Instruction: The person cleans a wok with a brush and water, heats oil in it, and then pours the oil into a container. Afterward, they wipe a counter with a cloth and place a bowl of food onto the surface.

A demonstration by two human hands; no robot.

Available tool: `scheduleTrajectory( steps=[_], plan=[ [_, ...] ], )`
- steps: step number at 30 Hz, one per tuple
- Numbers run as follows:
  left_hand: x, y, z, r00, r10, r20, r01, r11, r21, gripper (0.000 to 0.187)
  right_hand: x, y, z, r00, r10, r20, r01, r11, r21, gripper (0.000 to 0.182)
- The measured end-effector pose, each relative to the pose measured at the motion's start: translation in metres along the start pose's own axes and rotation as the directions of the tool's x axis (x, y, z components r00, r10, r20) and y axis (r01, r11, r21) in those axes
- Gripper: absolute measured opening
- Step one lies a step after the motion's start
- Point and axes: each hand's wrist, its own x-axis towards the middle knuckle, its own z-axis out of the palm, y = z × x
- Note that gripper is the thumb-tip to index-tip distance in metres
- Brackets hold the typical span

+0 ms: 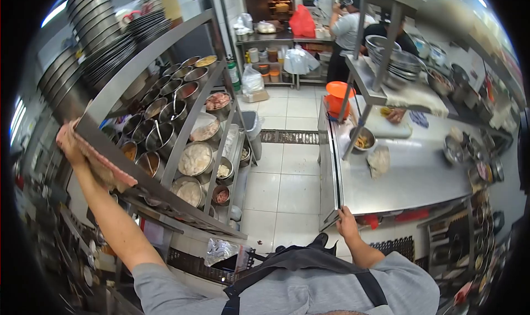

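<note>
The left hand [69, 144] is closed on a cloth [102, 161] with a pink border. The cloth lies lengthwise against the near edge of the upper shelf [144, 55], at its left end; the fingers hold the cloth's upper end, and its lower end extends toward the right.

The right hand [346, 224] is at the near left corner of the steel worktable [403, 185], with fingers bent at the edge. Whether it grips the edge cannot be determined.

Below the upper shelf, metal containers [160, 135] stand in rows, several with utensil handles protruding. Lower containers [195, 159] hold pale food. Stacked metal pots [94, 17] and dark plates [110, 58] stand above.

On the worktable, a metal bowl [362, 140] of food is positioned near the left edge. A crumpled pale item [379, 161], material indistinct, lies just beside it, to the right. Farther back, a co-worker's hand [395, 115] rests at a white cutting board [389, 126], near a knife [418, 108]. An orange bucket [338, 101] is located at the far left corner.
</note>
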Motion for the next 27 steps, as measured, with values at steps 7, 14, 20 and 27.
scheduleTrajectory(
  steps=[7, 14, 20, 27],
  plan=[
    [0.005, 0.054, 0.007, 0.983, -0.182, -0.021, 0.182, 0.983, -0.027, 0.032, 0.002, -0.008, -0.006, 1.0, 0.026, 0.011, -0.026, 1.0, 0.014, 0.047],
    [0.011, 0.05, 0.008, 0.997, -0.017, -0.069, 0.016, 1.0, -0.011, 0.028, 0.004, -0.008, -0.007, 0.999, 0.03, 0.035, -0.03, 0.999, 0.016, 0.047],
    [0.014, 0.044, 0.002, 0.997, -0.075, -0.027, 0.078, 0.993, 0.093, 0.037, 0.006, -0.015, -0.012, 0.99, 0.096, 0.106, -0.099, 0.995, 0.019, 0.049],
    [0.019, 0.073, 0.007, 0.999, 0.02, -0.037, -0.019, 0.999, 0.026, 0.035, 0.003, -0.01, -0.006, 0.996, 0.07, 0.057, -0.068, 0.997, -0.044, 0.047]
  ],
)
